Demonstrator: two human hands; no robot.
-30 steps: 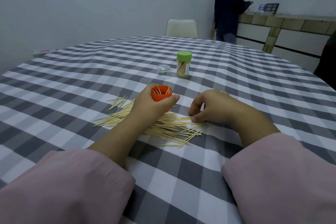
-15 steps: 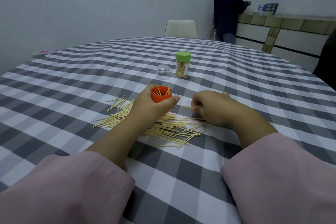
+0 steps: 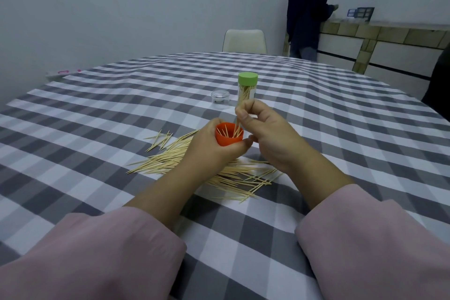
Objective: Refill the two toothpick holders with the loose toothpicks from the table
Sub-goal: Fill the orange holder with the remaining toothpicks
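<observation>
fingers pinching toothpicks over the orange holder

the fingers [image 3: 246, 114] of the right hand [image 3: 270, 136] are curled in a tight pinch on a small bunch of toothpicks [image 3: 237, 124], held nearly upright with the lower tips inside the open mouth of the orange holder [image 3: 229, 137]. the left hand [image 3: 214, 148] wraps around that holder from the left, thumb across its near side, and a few picks already stand inside it. beneath and around both hands the loose toothpicks [image 3: 170, 161] lie scattered flat on the checked tablecloth [image 3: 97, 129]. further back the green-capped holder [image 3: 247, 87] stands upright, partly filled, with a small clear lid [image 3: 220, 98] just to its left. a pale chair [image 3: 244, 40] sits at the far edge, and a person in dark clothes [image 3: 305, 14] stands by a counter [image 3: 389, 31].
</observation>
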